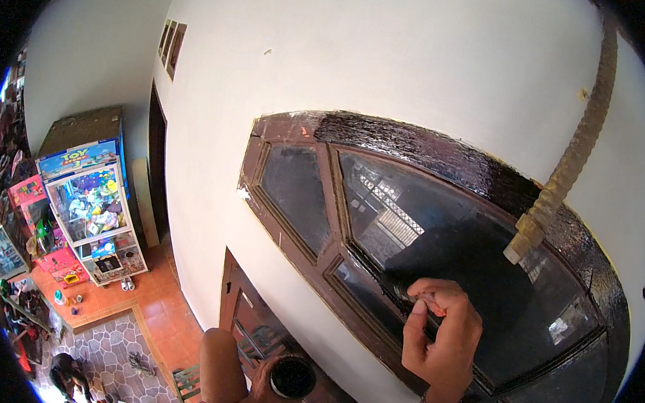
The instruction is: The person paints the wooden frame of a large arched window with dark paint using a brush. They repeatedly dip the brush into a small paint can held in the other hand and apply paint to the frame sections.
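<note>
High against the arched window frame, the right hand pinches a light, stiff paintbrush by its handle, while the left hand wraps closed around a spillable paint cup.

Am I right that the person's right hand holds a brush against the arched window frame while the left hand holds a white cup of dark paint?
Not quite: the head view shows the cup in the left hand is dark, not white. The right hand does hold the brush against the arched window frame.
</note>
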Tool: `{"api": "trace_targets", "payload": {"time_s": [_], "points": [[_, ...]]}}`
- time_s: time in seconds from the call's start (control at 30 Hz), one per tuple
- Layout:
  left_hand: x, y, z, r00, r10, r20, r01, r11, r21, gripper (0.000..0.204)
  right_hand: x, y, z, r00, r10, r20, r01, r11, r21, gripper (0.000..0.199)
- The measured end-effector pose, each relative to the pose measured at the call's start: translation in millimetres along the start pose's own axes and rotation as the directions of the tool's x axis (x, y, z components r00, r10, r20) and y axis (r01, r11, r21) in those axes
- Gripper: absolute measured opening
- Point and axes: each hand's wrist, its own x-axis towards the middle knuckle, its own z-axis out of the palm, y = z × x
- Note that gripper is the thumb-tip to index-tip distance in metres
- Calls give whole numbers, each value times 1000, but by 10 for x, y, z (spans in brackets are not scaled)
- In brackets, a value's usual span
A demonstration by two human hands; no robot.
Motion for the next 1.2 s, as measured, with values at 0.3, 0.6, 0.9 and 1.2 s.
{"api": "trace_targets", "payload": {"time_s": [0.3,0.6,0.9,1.2], "points": [[29,-8,-2,986,164,-34,-163,986,35,118,177,204,349,985,-162,53,160,986,50,18],[-32,-5,-14,988,154,-22,-150,980,133,115,200,177,337,989,-147,-6,147,986,80,19],[-22,84,-50,996,81,-33,-76,987,141,112,-232,107,-45,996,64,66,-66,997,29,22],[4,-25,-11,997,75,28,-76,996,46,104,-612,-155,-495,999,-2,-51,-5,990,-139,17]]}}
